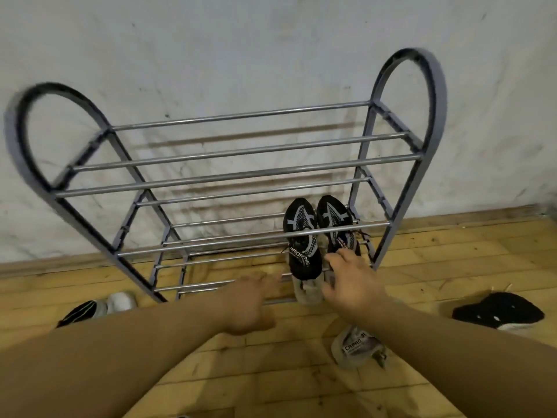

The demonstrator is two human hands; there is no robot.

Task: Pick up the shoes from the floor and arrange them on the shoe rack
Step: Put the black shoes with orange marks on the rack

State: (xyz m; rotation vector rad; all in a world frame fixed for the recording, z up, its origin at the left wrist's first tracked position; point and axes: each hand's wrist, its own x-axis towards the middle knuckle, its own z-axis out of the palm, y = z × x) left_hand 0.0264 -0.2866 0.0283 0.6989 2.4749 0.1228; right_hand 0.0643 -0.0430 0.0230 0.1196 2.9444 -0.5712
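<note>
Rack (241,164) stands against the wall, one black pair (301,236) seated on a low tier at its right end. Right hand (349,285), grip spread and holding nothing, rests on the right shoe's heel; left hand (253,306) is loosely curled, empty. Press heels level across the bars, then collect the grey shoe (355,348) from the floor.

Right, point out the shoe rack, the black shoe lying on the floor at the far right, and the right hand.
shoe rack (241,171): head view, on a top-tier metal bar.
black shoe (497,310): head view, on its black upper.
right hand (349,285): head view, on the back of the hand.
</note>
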